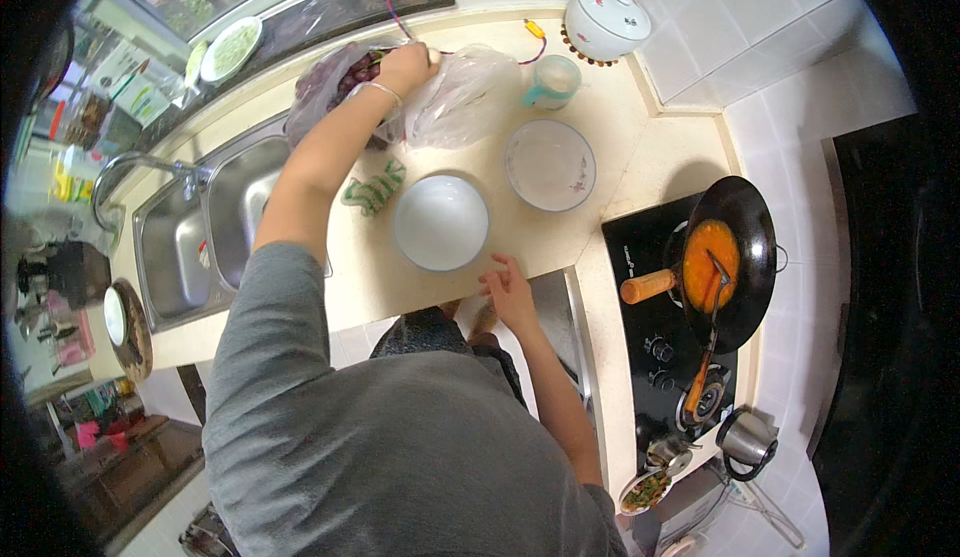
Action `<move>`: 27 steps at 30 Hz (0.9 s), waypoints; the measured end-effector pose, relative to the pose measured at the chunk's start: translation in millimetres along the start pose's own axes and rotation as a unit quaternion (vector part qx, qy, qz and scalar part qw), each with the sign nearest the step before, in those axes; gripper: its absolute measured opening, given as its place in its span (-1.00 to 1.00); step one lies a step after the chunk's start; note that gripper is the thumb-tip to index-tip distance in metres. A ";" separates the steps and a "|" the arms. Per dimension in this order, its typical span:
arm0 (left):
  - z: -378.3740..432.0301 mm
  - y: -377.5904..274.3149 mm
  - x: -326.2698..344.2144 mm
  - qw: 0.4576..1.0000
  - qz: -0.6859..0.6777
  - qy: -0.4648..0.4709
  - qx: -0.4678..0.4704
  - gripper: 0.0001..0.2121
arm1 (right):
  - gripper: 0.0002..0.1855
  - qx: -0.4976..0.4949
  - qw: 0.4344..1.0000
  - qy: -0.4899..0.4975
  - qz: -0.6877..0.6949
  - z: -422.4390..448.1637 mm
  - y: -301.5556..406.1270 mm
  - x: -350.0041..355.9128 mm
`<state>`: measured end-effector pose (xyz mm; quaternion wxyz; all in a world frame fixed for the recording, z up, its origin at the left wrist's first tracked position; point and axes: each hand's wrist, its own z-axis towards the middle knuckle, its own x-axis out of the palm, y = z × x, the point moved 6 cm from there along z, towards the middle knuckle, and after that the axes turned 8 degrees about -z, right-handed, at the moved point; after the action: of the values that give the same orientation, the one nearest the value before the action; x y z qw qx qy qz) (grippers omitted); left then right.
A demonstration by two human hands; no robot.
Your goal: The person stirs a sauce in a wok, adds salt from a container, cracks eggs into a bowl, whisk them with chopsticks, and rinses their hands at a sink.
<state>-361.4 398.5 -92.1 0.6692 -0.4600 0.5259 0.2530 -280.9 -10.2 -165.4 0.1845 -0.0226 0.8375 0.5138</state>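
My left hand [407,69] is over the clear plastic bag of red grapes [361,75], its fingers closed around a small pale round object [433,55], mostly hidden. Beside it lies a second whitish plastic bag [469,96]. My right hand [510,287] hovers at the counter's front edge with loosely bent fingers and nothing in them. Just beyond it stands a white bowl [441,223] with nothing visible inside. A flower-patterned bowl [550,165] sits behind to the right. Left of the white bowl lies a crumpled green-and-clear plastic wrapper [373,188].
A double steel sink [180,257] is at left. On the gas hob [637,332] at right, a black wok [757,264] holds orange liquid and a ladle [709,347]. A turquoise cup [555,81] and lidded white pot [606,23] stand at the back.
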 end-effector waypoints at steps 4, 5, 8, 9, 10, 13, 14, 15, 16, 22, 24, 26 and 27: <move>-46.8 -6.0 -58.0 0.971 -0.233 -0.019 -0.049 -0.58 | -0.57 0.015 0.992 0.040 0.121 23.3 -7.8 9.5; -66.7 -5.8 -69.3 0.942 -0.329 0.009 -0.059 -0.60 | -0.54 0.021 0.991 0.029 0.130 29.7 -12.5 7.5; -153.2 -13.4 -110.8 0.818 -0.569 0.015 -0.078 -0.69 | -0.52 0.033 0.959 -0.106 0.262 47.9 -15.2 -20.5; -185.5 -13.3 -119.3 0.771 -0.629 0.026 -0.102 -0.69 | -0.52 0.030 0.960 -0.101 0.258 57.0 -14.9 -28.2; -217.2 -8.7 -124.1 0.750 -0.653 -0.013 -0.103 -0.68 | -0.52 0.022 0.947 -0.130 0.294 66.5 -15.8 -42.9; -312.4 2.4 -119.9 0.723 -0.670 -0.041 -0.163 -0.72 | -0.50 0.019 0.928 -0.151 0.340 94.5 -10.0 -75.1; -340.5 9.6 -110.8 0.721 -0.670 -0.043 -0.172 -0.73 | -0.47 0.028 0.924 -0.150 0.351 101.1 -10.2 -81.8; -368.1 12.7 -101.1 0.713 -0.667 -0.059 -0.208 -0.74 | -0.47 0.027 0.925 -0.149 0.349 106.0 -10.6 -87.1; -395.4 9.0 -99.2 0.712 -0.660 -0.083 -0.227 -0.74 | -0.46 0.038 0.923 -0.135 0.359 110.5 -10.7 -87.3; -536.3 18.2 -64.5 0.585 -0.698 -0.196 -0.363 -0.70 | -0.45 -0.019 0.928 -0.142 0.344 105.8 3.3 -85.2; -558.3 21.4 -58.0 0.556 -0.708 -0.223 -0.374 -0.71 | -0.46 -0.050 0.936 -0.148 0.314 88.7 25.9 -84.4; -577.1 29.1 -54.2 0.527 -0.725 -0.261 -0.358 -0.70 | -0.47 -0.122 0.951 -0.081 0.274 68.7 61.6 -70.8; -581.5 32.1 -55.6 0.522 -0.725 -0.270 -0.360 -0.70 | -0.47 -0.124 0.952 -0.072 0.271 56.9 76.1 -64.0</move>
<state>-679.6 -91.7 -65.0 0.5093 -0.7936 -0.3304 -0.0396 -222.3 65.3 -102.2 0.0939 0.2191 0.7264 0.6446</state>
